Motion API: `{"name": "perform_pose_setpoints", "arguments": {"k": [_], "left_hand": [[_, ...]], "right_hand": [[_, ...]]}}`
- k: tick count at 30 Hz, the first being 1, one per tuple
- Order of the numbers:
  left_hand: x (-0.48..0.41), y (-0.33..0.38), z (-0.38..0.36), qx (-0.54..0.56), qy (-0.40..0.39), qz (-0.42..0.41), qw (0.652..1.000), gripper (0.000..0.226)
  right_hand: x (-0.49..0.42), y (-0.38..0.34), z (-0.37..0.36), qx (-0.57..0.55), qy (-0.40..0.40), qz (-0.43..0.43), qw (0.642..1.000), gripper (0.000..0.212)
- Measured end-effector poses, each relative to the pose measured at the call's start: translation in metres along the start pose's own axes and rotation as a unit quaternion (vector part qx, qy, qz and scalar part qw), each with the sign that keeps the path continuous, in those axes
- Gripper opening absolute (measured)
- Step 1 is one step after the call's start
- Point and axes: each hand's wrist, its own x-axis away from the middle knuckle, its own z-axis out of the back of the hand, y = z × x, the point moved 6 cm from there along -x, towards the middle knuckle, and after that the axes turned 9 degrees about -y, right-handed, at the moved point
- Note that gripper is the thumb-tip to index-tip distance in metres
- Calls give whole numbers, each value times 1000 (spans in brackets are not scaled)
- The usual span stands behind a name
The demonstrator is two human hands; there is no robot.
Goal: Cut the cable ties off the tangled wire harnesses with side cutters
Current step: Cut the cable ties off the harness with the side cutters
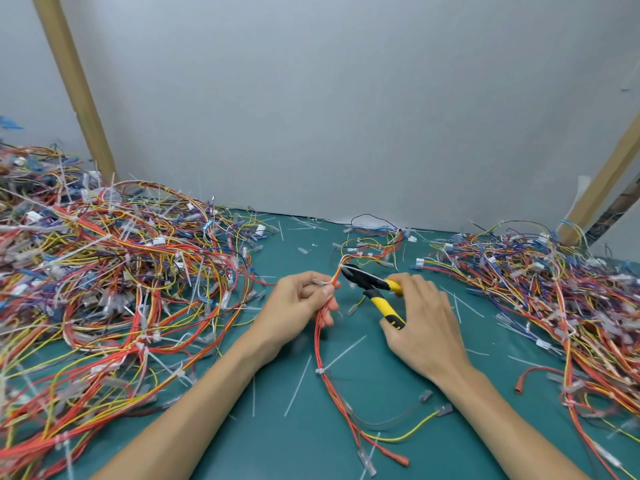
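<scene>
We pinch the harness [317, 342] taut in our left hand [301, 301] so the cutters [372, 287] (handles gripped by our right hand [426, 327]) bite cleanly.

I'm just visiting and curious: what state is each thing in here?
left hand, grips the wire harness
right hand, grips the side cutters
side cutters, handles spread, tip at the harness
wire harness, partly lifted, one white cable tie still on
left pile, tangled, ties on
cut ties, loose on the mat

Bright, even, soft light with faint shadows; wide-angle view bends the edges, where detail turns slightly blurred.
</scene>
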Motion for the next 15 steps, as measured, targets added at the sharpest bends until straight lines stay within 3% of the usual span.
{"name": "perform_pose_setpoints", "arguments": {"k": [9, 15], "left_hand": [[1, -1, -1, 17, -35, 14, 999, 13], [3, 2, 0, 10, -38, 6, 999, 19]], "right_hand": [[4, -4, 5, -34, -13, 21, 999, 50], [8, -8, 13, -57, 19, 39, 997, 45]]}}
